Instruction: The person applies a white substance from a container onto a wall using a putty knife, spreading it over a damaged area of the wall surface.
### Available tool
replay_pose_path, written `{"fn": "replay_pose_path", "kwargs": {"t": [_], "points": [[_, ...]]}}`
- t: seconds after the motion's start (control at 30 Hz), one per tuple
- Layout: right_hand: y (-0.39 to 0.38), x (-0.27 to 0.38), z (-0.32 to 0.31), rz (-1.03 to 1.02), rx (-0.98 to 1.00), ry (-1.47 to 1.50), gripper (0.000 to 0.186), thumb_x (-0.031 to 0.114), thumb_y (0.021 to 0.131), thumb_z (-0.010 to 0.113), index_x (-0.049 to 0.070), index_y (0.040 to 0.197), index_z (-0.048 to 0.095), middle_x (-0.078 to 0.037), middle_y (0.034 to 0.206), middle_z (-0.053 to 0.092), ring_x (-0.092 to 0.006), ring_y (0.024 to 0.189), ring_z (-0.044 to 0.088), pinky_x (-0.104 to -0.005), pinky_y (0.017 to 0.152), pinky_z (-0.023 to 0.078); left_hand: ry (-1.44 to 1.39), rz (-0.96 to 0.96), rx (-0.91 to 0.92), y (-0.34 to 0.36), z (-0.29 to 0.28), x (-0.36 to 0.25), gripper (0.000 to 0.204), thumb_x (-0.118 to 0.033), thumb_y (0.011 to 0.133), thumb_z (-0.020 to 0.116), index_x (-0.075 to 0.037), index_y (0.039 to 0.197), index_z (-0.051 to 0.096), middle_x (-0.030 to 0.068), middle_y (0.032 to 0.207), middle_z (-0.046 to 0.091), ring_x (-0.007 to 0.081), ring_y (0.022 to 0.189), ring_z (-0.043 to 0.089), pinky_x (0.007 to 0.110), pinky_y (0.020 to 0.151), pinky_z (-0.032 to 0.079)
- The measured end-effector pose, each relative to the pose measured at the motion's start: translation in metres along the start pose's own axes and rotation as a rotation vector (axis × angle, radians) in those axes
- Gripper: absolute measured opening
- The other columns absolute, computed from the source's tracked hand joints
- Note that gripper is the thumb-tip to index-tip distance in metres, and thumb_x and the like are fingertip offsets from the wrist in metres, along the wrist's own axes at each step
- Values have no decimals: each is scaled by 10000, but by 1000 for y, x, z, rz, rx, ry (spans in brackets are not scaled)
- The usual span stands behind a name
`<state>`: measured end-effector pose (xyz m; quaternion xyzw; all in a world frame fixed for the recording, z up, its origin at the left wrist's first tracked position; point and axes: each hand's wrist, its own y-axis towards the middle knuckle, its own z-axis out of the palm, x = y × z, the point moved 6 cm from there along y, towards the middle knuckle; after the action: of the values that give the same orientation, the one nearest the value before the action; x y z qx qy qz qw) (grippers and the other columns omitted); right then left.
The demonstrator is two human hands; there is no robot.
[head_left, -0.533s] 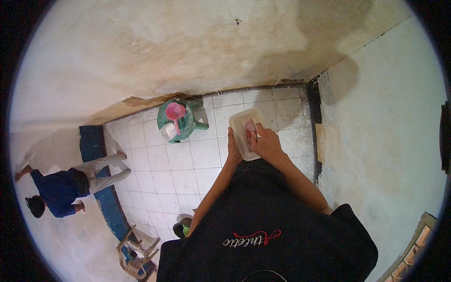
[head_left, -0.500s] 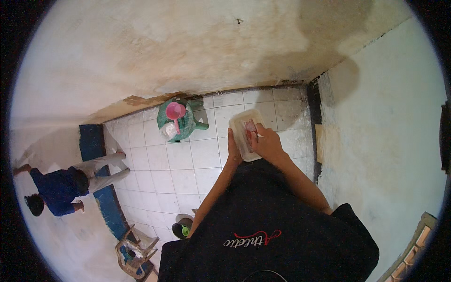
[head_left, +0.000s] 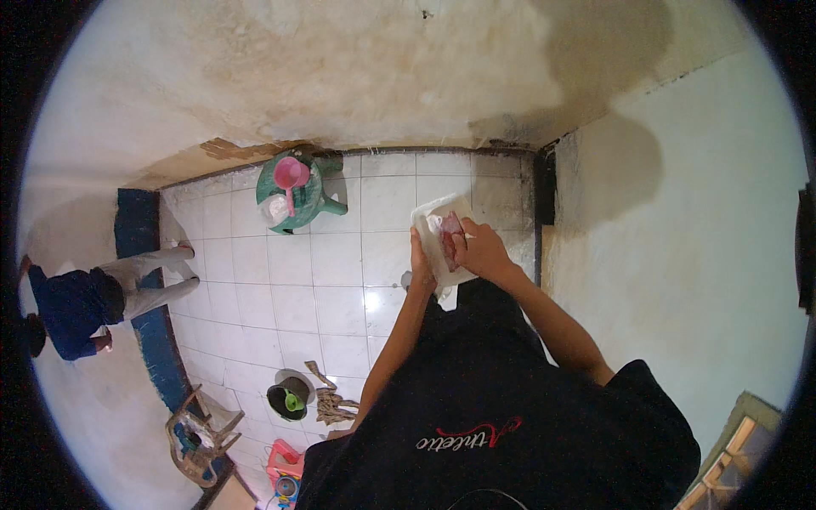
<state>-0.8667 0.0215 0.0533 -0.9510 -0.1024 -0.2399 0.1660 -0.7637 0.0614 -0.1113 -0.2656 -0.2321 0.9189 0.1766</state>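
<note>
My left hand [head_left: 420, 262] grips the side of a whitish rectangular plastic tub [head_left: 459, 205], held up in front of my body. Inside the tub my right hand [head_left: 488, 255] is closed on a flat reddish scraper-like piece [head_left: 450, 229], thumb and fingers pinching its edge. White material smears the inner wall beside that piece; how much lies in the tub is hidden by the hand.
A green stool [head_left: 314, 200] by the wall carries a pink dipper [head_left: 291, 172] and a white bag [head_left: 274, 210]. On the tiles are a dark bucket [head_left: 280, 403], a rag [head_left: 334, 406] and a pink stool [head_left: 285, 461]. A chair [head_left: 197, 442] stands left; another person [head_left: 72, 308] works at the left wall.
The tub has tilted, its open side turning rightward, with both hands still on it and the piece. My view has shifted, revealing the rag and pink stool.
</note>
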Motion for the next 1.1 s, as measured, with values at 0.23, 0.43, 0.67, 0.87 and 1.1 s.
{"fn": "replay_pose_path", "kwargs": {"t": [0.23,0.43,0.67,0.87,1.1], "points": [[40,-102,29,105,-114,60,374,277,879,549,-7,1122,543,-265,725,613,-437,660,616,-527,626,495,52,2,-81,62,4,41,712,-620,963,300,-93,1440,336,123,1383,446,280,1253,454,401,1066,364],[102,-217,80,118,-53,225,256,181,856,582,13,1037,516,-243,638,588,-445,615,593,-517,566,468,-42,50,-160,171,-57,126,698,-610,971,264,-100,1447,302,131,1393,421,294,1283,426,437,1062,378],[173,-339,148,129,-114,152,163,155,869,582,28,948,517,-231,646,592,-428,639,617,-491,543,473,95,43,-349,292,-112,208,743,-647,934,355,-101,1437,318,147,1379,419,301,1279,415,448,1061,363],[204,-405,194,47,-257,202,125,131,879,581,34,938,529,-210,674,603,-419,624,617,-453,536,477,149,76,-368,359,-132,234,783,-682,910,370,-104,1436,322,145,1348,441,300,1256,429,447,1055,357],[213,-443,221,85,-306,264,114,117,884,576,31,952,542,-202,688,620,-383,644,649,-418,541,492,122,43,-287,398,-140,265,722,-613,969,292,-56,1427,319,145,1357,458,262,1235,478,395,1040,399]]}}
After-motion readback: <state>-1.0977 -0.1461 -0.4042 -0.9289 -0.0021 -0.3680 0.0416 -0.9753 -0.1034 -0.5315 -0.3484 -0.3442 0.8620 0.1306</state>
